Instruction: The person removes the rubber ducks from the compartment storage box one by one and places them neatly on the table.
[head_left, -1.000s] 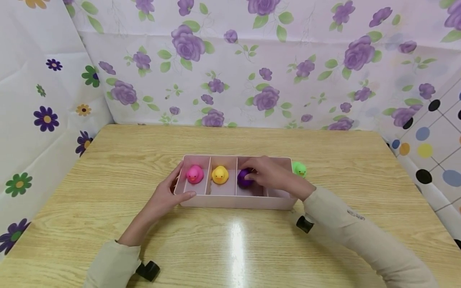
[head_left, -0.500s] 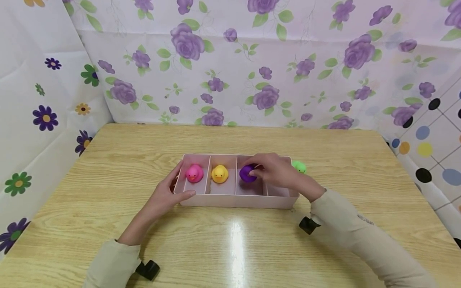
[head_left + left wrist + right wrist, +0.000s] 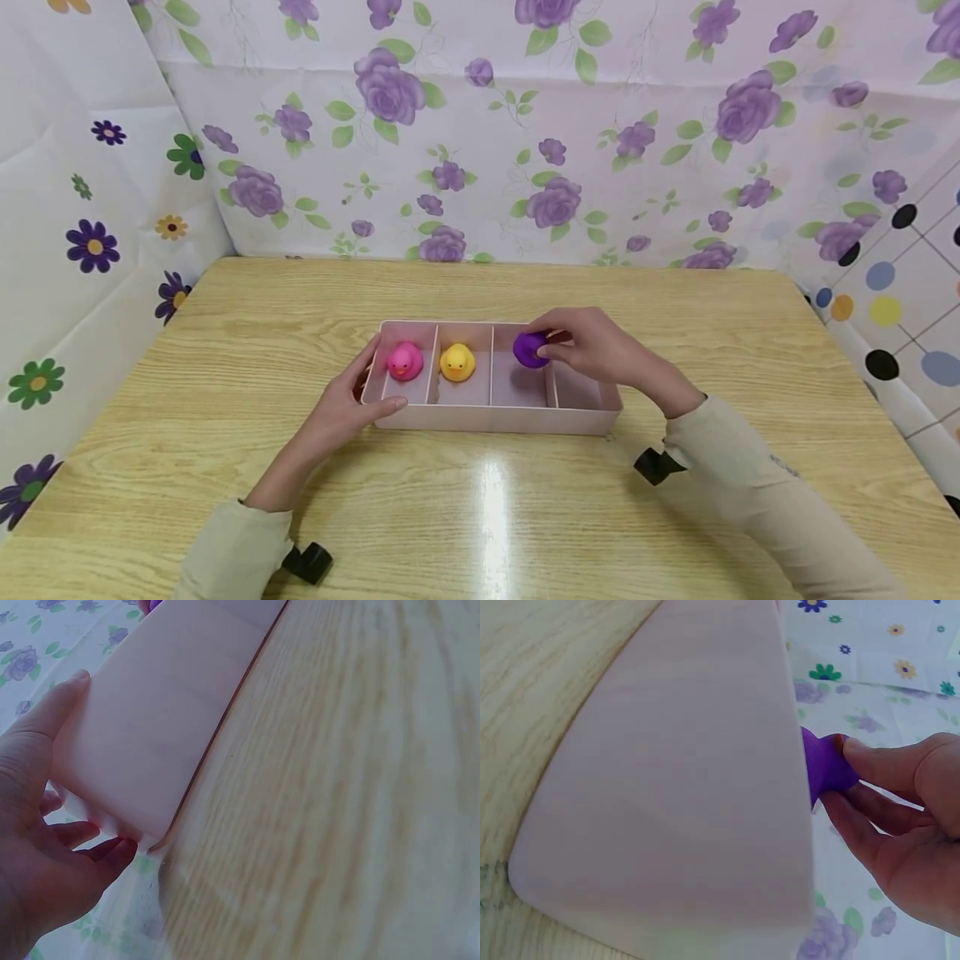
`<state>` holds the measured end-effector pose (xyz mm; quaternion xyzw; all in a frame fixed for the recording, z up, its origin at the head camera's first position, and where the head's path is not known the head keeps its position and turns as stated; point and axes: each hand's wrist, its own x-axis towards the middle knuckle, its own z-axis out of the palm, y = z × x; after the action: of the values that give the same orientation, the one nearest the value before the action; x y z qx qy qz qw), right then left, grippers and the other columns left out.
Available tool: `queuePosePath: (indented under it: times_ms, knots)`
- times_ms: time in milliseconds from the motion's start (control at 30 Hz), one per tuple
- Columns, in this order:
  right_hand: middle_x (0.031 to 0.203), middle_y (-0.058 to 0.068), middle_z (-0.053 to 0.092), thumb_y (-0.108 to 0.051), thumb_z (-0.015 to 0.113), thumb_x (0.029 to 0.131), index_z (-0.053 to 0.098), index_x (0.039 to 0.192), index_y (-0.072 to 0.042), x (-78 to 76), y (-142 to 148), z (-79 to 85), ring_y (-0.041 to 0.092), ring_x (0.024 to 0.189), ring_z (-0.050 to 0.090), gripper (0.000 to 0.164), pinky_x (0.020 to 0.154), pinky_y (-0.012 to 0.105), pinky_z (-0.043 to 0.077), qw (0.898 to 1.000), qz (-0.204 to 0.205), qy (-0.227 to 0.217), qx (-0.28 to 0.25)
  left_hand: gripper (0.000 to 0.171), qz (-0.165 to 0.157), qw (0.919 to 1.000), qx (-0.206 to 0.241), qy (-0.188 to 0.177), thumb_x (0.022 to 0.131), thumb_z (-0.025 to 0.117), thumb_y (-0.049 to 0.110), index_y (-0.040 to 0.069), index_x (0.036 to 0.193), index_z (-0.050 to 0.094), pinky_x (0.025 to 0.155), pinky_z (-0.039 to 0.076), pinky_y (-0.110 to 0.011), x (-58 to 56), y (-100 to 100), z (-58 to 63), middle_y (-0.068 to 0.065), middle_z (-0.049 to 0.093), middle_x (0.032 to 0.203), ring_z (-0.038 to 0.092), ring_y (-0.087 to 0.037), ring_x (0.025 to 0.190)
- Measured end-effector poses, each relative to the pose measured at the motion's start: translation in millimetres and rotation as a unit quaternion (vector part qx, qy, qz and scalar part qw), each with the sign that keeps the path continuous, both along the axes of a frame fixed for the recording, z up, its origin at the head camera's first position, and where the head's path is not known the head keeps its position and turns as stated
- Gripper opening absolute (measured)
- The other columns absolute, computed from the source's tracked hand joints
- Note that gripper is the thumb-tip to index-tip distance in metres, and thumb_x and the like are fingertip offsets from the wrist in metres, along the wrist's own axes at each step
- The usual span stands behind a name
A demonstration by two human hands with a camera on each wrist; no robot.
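Note:
A pale pink divided box stands on the wooden table. My left hand holds its left end, thumb along the front rim and fingers around the end wall; the left wrist view shows the fingertips at the lower corner. My right hand pinches a purple rubber duck at rim height over the third compartment from the left. Thumb and fingers grip it in the right wrist view too, where the box wall hides part of the duck. A pink duck sits in the leftmost compartment, a yellow duck beside it.
Thin dividers separate the box's compartments. The rightmost compartment is partly covered by my right hand. Flowered sheets hang behind the table and on its left; a dotted sheet hangs on the right.
My right hand has lifted the purple duck from the compartment floor and moved it up and to the right. The green duck behind the box's right end is now hidden. The left hand stays put.

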<state>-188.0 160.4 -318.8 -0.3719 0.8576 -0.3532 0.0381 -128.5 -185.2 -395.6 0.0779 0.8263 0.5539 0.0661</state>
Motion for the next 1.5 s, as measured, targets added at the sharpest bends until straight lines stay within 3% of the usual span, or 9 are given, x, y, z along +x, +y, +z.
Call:
queuePosePath:
  times_ms: [733,1500]
  knots:
    - [0.109,0.021,0.066,0.015,0.063,0.084,0.066,0.113,0.008,0.9,39,10.5,0.032,0.095,0.067,0.03,0.082,0.038,0.055,0.999,-0.045,0.017,0.009,0.093,-0.004,1.0,0.004,0.006,0.085,0.075,0.017,0.014,0.156,0.015,0.109,0.028,-0.051,-0.3,0,-1.3,-0.018,0.019,0.157,0.025,-0.039,0.139]
    - [0.111,0.02,0.066,0.01,0.065,0.086,0.066,0.116,0.005,1.1,74,9.7,0.032,0.095,0.067,0.03,0.081,0.041,0.055,0.994,-0.097,0.019,0.044,0.094,0.0,1.0,0.008,0.004,0.085,0.076,0.017,0.016,0.156,0.016,0.108,0.03,-0.051,-0.1,0,-1.3,-0.02,0.023,0.156,0.03,-0.039,0.137]
